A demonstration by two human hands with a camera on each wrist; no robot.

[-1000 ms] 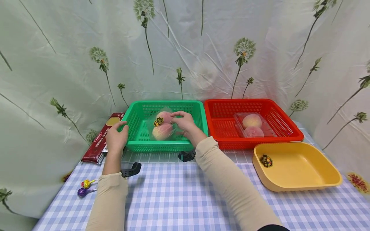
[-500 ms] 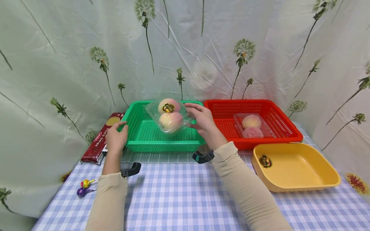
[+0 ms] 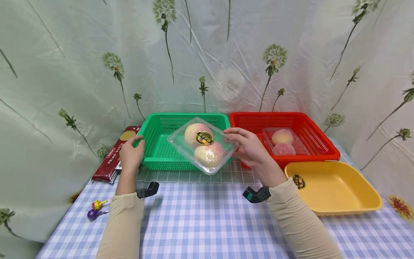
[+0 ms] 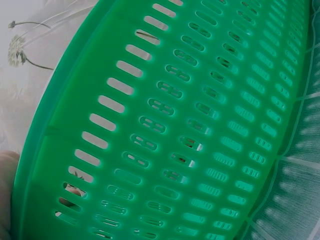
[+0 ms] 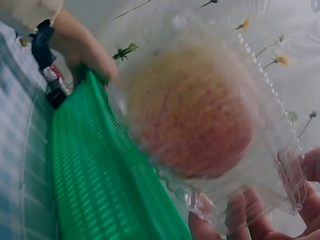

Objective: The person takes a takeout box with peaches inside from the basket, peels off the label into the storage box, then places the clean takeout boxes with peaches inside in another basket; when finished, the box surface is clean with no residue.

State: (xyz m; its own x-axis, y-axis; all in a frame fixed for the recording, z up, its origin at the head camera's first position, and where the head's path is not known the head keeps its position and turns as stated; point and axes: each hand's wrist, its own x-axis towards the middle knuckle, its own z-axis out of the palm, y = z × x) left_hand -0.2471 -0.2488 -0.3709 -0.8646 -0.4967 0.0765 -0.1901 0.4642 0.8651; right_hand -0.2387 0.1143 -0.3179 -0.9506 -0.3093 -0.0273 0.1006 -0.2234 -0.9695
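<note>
Your right hand (image 3: pixel 250 149) grips the clear clamshell of peaches (image 3: pixel 204 144) by its right edge, thumb on top and fingers curled beneath, and holds it tilted in the air over the front right corner of the green basket (image 3: pixel 158 153), clear of the basket floor. A dark round sticker sits on the lid between the two peaches. Your left hand (image 3: pixel 130 155) clasps the green basket's front left corner, fingers curled over the rim. Just right of the green basket stands a red basket (image 3: pixel 310 138) with a second pack of peaches (image 3: pixel 282 141) in it. In front of the red basket a yellow tray (image 3: pixel 336 187) lies on the checked surface (image 3: pixel 207 223). Left of the green basket lies a dark red packet (image 3: pixel 111 158), and nearer you, two lollipops (image 3: pixel 95 209).
</note>
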